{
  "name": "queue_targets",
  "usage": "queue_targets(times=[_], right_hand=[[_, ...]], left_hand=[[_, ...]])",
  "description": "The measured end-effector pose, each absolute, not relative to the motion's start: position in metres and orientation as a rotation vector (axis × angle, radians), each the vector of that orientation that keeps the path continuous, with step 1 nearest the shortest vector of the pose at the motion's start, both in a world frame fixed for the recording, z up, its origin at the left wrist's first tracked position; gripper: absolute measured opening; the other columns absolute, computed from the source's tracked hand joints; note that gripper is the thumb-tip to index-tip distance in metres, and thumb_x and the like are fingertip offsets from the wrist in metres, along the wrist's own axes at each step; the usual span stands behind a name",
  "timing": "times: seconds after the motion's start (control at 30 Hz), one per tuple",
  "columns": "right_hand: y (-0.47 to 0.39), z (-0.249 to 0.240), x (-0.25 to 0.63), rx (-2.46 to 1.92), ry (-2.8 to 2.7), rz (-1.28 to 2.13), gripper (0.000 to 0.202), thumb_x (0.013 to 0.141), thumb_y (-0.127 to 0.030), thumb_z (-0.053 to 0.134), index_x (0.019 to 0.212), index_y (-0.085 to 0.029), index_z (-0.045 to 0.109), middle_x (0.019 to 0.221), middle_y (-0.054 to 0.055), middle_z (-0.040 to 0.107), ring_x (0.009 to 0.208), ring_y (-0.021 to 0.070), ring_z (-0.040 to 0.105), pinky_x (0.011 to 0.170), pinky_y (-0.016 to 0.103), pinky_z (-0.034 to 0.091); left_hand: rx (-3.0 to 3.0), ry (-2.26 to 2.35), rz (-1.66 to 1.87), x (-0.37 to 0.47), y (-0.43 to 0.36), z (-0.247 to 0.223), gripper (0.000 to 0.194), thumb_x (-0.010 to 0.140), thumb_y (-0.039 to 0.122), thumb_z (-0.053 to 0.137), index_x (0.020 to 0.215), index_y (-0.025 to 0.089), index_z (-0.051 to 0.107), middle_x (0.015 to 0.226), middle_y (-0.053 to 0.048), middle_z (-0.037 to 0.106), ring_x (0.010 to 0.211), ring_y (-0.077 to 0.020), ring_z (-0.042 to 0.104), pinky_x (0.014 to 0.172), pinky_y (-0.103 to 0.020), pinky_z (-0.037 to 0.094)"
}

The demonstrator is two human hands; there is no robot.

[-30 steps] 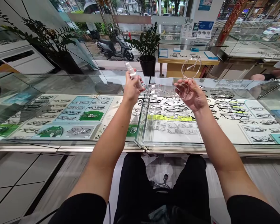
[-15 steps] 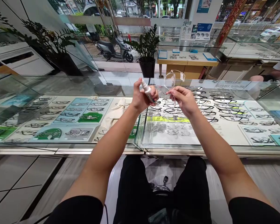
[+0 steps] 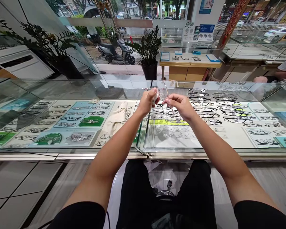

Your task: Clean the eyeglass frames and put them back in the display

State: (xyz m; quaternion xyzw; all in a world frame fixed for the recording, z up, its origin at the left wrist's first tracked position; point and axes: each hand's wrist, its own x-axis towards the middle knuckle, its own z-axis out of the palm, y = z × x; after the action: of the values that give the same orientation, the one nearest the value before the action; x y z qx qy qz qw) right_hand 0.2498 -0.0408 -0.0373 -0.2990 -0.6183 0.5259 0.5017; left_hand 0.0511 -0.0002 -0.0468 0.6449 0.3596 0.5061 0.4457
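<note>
Clear-framed glasses (image 3: pixel 167 93) are held up over the glass-topped table (image 3: pixel 147 152), at about 2 o'clock from the middle of the view, turned on end so that one lens stands above the other. The right hand (image 3: pixel 180 104), at 4 o'clock from them, has its grip pinched on the frame between thumb and fingers. At 9 o'clock from the glasses, the left hand (image 3: pixel 148 101) has its grip wrapped around a white bottle (image 3: pixel 155 98), most of which the hand hides; whether the bottle touches the glasses I cannot tell. A crumpled beige cloth (image 3: pixel 118 117) lies at 8 o'clock from the left hand. Beyond the cloth, at 9 o'clock, a green tray (image 3: pixel 91 121) sits among more eyewear, and rows of dark frames (image 3: pixel 206 109) fill the display at 4 o'clock from the right hand. A potted plant (image 3: pixel 149 52) stands at 12 o'clock from the left hand, with a parked scooter (image 3: pixel 115 51) towards 11.
</note>
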Motion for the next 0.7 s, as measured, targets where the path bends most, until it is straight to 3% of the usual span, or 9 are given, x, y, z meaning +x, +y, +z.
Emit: queue_targets(times=[0.2, 0.4, 0.57, 0.7], right_hand=[[-0.036, -0.033, 0.257, -0.736, -1.321, 1.257, 0.049, 0.069, -0.067, 0.098, 0.080, -0.024, 0.077, 0.091, 0.003, 0.079, 0.074, 0.0145, 0.056, 0.071, 0.029, 0.048], [-0.037, -0.031, 0.256, -0.701, -1.291, 1.244, 0.049, 0.070, -0.065, 0.098, 0.076, -0.023, 0.075, 0.089, 0.002, 0.078, 0.071, 0.0127, 0.052, 0.070, 0.028, 0.047], [-0.039, -0.030, 0.256, -0.731, -1.289, 1.273, 0.051, 0.068, -0.067, 0.098, 0.080, -0.023, 0.075, 0.092, 0.003, 0.078, 0.073, 0.0135, 0.055, 0.069, 0.029, 0.048], [-0.040, -0.029, 0.255, -0.731, -1.295, 1.282, 0.053, 0.067, -0.068, 0.099, 0.080, -0.024, 0.074, 0.093, 0.003, 0.078, 0.073, 0.0134, 0.056, 0.069, 0.029, 0.048]], left_hand=[[1.744, 0.820, 1.088, 0.052, -0.004, -0.049, 0.079, 0.078, 0.098, 0.058, 0.059, 0.022, 0.058, 0.057, -0.001, 0.050, 0.051, -0.0128, 0.040, 0.050, -0.030, 0.026], [2.054, 0.800, 1.018, 0.057, -0.009, -0.055, 0.072, 0.092, 0.088, 0.055, 0.064, 0.021, 0.052, 0.064, 0.000, 0.049, 0.063, -0.0156, 0.042, 0.063, -0.032, 0.031], [1.949, 0.876, 1.134, 0.047, -0.002, -0.053, 0.072, 0.089, 0.091, 0.054, 0.068, 0.022, 0.054, 0.069, -0.001, 0.053, 0.064, -0.0168, 0.045, 0.061, -0.032, 0.034], [2.032, 0.789, 0.990, 0.046, -0.003, -0.052, 0.072, 0.089, 0.090, 0.058, 0.066, 0.022, 0.051, 0.064, 0.000, 0.049, 0.062, -0.0156, 0.041, 0.063, -0.032, 0.032]])
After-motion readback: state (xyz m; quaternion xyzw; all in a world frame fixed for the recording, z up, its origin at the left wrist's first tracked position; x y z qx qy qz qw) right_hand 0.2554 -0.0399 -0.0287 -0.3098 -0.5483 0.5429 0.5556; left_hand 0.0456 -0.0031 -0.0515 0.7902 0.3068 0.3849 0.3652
